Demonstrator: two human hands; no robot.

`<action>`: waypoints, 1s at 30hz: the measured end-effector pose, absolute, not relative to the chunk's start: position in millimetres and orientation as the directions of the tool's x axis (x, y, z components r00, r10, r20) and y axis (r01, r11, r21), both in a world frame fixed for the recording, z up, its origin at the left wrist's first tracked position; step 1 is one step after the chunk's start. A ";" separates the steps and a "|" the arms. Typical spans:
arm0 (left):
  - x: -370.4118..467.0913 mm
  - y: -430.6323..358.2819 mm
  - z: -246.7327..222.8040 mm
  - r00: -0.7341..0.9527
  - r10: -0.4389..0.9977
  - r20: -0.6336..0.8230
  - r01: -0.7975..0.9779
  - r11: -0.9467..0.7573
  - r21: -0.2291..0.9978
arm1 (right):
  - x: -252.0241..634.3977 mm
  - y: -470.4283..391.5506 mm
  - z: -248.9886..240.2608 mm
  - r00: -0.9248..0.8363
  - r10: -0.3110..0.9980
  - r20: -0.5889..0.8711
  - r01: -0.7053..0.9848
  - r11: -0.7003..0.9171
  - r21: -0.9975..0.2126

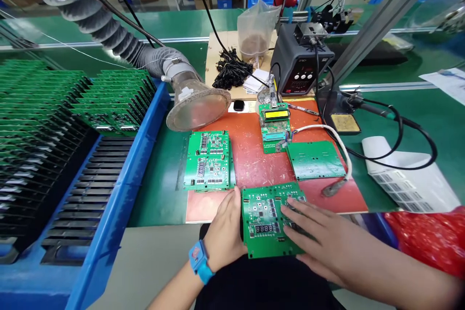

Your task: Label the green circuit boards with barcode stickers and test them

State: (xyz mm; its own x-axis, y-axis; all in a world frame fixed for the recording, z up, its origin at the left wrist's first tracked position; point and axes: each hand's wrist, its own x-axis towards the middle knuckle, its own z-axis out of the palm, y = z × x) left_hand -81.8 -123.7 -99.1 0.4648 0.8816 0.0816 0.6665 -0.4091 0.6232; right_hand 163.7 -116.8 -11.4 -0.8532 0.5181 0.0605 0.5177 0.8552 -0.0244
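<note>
Presently, a circuit board (264,220) is held at six o'clock, its left edge gripped narrowly by the left hand (225,227); its right half is covered by the spread fingers of the right hand (319,232). Stacked boards (209,167) are noted towards eleven. Printed labels (403,191) are seen towards three (print too small to be read), likewise control-unit (300,65) markings towards one.

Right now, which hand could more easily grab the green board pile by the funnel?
Probably the left hand: it's closer to that pile, though holding a board; the right hand is farther, across that board.
</note>
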 end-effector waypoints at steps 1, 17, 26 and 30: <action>-82.0 -123.3 -98.4 0.471 0.878 0.084 0.658 -0.414 0.630 | 168.2 -113.5 -2.9 -0.871 0.486 0.068 0.485 0.874 -0.033; -82.3 -119.7 -99.9 0.497 0.862 0.101 0.653 -0.448 0.611 | 165.0 -73.9 -33.8 -0.621 0.783 0.020 0.716 0.578 -0.392; -82.3 -120.2 -100.8 0.470 0.879 0.083 0.688 -0.423 0.590 | 165.6 -95.6 -22.7 -0.702 0.702 -0.122 0.682 0.613 -0.400; -82.6 -120.6 -100.7 0.471 0.879 0.078 0.694 -0.424 0.582 | 226.7 -44.1 -17.5 -0.550 0.815 -0.179 0.804 0.460 -0.376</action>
State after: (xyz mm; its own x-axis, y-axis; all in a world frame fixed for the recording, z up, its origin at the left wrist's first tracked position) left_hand -82.6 -120.6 -100.7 0.4713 0.8785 0.0775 0.6939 -0.4237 0.5822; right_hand 226.7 -44.1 -17.5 -0.5504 0.8155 -0.1791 0.8042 0.4602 -0.3762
